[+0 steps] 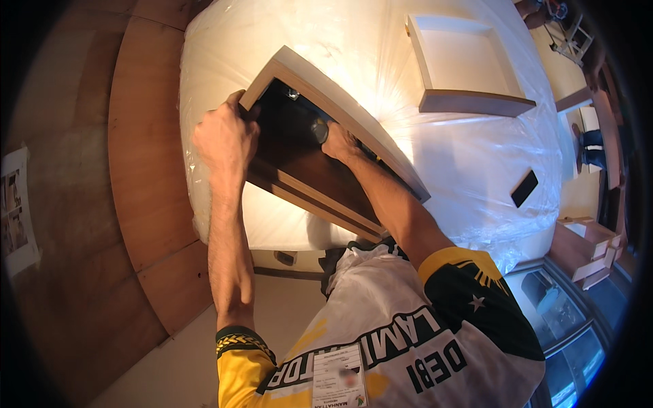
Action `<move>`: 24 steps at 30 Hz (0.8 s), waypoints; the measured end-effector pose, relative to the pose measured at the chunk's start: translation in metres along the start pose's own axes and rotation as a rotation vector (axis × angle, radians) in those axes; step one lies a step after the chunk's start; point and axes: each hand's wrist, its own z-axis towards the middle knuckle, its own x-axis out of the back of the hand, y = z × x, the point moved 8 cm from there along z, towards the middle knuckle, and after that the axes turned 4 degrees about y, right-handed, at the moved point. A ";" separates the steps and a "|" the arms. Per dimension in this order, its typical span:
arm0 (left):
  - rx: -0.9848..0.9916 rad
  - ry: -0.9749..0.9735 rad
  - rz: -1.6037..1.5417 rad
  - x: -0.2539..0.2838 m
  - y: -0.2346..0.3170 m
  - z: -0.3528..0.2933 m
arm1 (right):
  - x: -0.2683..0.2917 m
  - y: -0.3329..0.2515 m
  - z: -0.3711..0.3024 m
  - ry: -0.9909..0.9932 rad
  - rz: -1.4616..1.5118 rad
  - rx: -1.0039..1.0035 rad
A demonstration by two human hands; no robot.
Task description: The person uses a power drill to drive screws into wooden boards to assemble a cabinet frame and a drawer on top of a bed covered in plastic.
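A wooden cabinet box (340, 112) with a dark interior stands tilted on the plastic-covered surface in front of me. At its left corner my left hand (228, 136) is closed, fingers wrapped round the edge. My right hand (342, 144) reaches inside the box, its fingers closed round a dark, round-ended tool (318, 130). Much of that tool is hidden by the hand and shadow, so its kind does not show. A small metal fitting (292, 94) sits on the inner wall near the top corner.
Clear plastic sheeting (469, 177) covers the work surface. A white-lined drawer (469, 54) lies at the far right, and a black phone (524, 188) lies below it. Wood panelling (146, 156) rises on the left. Shelving pieces (585, 248) and a person's legs (592, 149) appear farther right.
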 end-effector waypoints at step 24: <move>0.013 0.030 -0.025 0.006 0.007 -0.001 | 0.052 -0.023 -0.065 0.068 0.158 0.219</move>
